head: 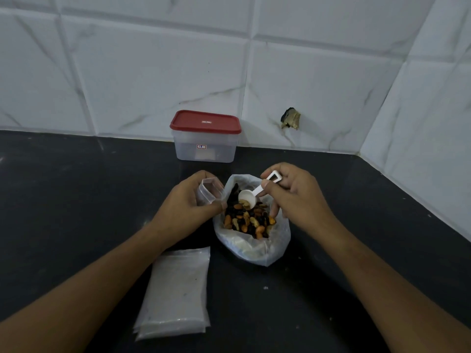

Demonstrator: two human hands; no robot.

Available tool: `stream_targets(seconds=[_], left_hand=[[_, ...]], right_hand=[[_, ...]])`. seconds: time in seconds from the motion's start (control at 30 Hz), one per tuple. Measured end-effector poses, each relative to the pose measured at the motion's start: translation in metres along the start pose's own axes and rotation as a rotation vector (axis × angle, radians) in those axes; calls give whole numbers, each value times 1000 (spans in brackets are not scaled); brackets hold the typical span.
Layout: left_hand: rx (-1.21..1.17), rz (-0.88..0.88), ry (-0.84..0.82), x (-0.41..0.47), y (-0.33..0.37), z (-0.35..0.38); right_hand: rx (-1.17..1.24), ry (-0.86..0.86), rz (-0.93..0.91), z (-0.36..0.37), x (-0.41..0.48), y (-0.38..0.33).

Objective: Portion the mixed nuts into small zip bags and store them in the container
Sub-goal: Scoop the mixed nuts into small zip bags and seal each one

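Note:
A large clear bag (254, 248) lies open on the dark counter, with mixed nuts (248, 221) inside. My right hand (293, 197) pinches the handle of a white plastic scoop (248, 198) that hangs over the nuts and has a few nuts in its bowl. My left hand (188, 207) holds a small clear zip bag (210, 191) with its mouth spread open, just left of the scoop. A clear container (205, 147) with a red lid (205, 122) on it stands at the back by the wall.
A stack of flat empty zip bags (175, 291) lies on the black counter (76, 187) under my left forearm. White tiled walls (153, 72) close the back and the right side, and the back wall has a chipped hole (290, 118).

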State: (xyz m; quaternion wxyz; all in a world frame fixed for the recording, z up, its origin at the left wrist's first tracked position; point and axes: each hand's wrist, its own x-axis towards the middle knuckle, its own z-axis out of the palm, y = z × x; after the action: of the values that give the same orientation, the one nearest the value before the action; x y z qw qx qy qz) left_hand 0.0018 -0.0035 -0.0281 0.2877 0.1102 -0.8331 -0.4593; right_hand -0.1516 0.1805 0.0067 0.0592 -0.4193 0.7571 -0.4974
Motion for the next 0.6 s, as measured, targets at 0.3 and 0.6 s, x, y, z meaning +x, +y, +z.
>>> stream_targets(seconds=[0.3,0.6], left_hand=[[-3,2,-1,0,-1,0],[29,-12,-12,1,-1,-1]], right_hand=[[269,20,309,1,5,4],[372,0,437,0,7,6]])
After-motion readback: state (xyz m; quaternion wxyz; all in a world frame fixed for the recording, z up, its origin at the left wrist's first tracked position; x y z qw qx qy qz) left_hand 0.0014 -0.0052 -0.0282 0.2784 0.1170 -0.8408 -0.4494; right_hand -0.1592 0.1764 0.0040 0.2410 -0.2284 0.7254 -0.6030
